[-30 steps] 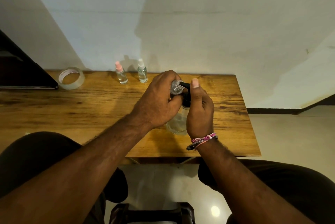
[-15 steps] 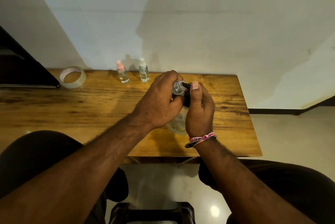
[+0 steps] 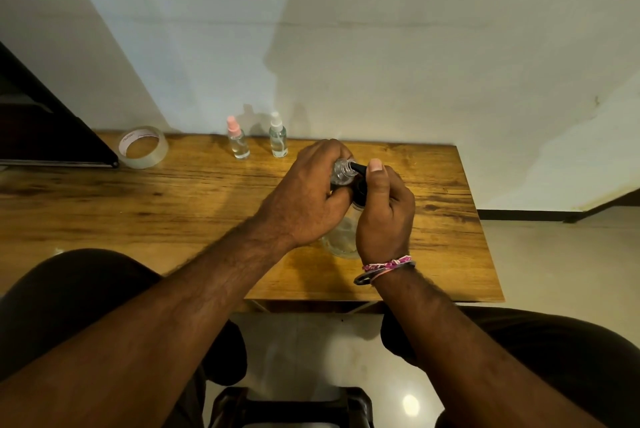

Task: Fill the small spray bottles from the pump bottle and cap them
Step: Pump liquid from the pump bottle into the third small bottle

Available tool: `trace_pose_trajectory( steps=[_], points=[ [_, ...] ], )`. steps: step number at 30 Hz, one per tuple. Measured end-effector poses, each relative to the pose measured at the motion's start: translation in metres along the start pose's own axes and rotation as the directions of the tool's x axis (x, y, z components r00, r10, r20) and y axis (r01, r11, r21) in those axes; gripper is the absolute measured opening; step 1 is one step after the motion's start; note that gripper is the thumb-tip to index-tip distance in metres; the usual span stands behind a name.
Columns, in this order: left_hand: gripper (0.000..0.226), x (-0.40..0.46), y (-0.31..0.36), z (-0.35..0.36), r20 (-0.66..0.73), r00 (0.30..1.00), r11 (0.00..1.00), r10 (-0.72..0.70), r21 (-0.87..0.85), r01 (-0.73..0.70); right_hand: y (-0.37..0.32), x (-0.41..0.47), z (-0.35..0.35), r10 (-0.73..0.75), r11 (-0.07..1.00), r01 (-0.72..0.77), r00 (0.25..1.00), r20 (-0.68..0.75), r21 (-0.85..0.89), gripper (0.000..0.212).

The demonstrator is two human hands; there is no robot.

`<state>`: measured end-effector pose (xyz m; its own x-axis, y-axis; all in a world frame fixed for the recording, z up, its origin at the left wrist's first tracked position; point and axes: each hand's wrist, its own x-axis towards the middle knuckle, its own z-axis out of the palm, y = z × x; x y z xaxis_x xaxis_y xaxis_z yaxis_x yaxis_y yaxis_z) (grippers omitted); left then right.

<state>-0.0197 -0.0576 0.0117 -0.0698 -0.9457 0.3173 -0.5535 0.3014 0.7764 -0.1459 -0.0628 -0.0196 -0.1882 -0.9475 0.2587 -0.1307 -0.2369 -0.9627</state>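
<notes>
A small clear uncapped spray bottle (image 3: 342, 171) is gripped in the curled fingers of the left hand (image 3: 304, 199) and held with its open neck against the black spout of the large clear pump bottle (image 3: 343, 237), which stands on the wooden table (image 3: 138, 205). The pump bottle's black head is wrapped by the right hand (image 3: 384, 209), with the thumb laid on top of it; whether liquid is being dispensed cannot be made out. At the back of the table 2 capped small bottles are seen upright, near each other: a pink-capped clear spray bottle (image 3: 237, 139) and a white-capped clear spray bottle (image 3: 278, 136). A roll of clear tape (image 3: 143, 147) is seen further left.
</notes>
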Motion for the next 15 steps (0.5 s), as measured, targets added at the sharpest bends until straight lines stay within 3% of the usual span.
trace_pose_trajectory(
  steps=[6, 11, 15],
  points=[
    [0.025, 0.000, 0.000, 0.000, 0.002, 1.000, 1.000, -0.013, 0.011, 0.013, -0.002, -0.001, 0.000, 0.011, 1.000, -0.011, 1.000, 0.001, -0.001, 0.059],
    [0.023, 0.001, 0.007, -0.002, -0.019, 0.999, 1.000, -0.029, -0.010, 0.029, -0.006, 0.003, -0.003, 0.093, 0.994, -0.098, 0.992, 0.089, 0.044, 0.085],
    [0.022, 0.002, 0.008, -0.002, -0.026, 0.999, 1.000, -0.029, -0.013, 0.028, -0.012, 0.003, -0.008, 0.106, 0.993, -0.113, 0.986, 0.131, 0.041, 0.088]
  ],
)
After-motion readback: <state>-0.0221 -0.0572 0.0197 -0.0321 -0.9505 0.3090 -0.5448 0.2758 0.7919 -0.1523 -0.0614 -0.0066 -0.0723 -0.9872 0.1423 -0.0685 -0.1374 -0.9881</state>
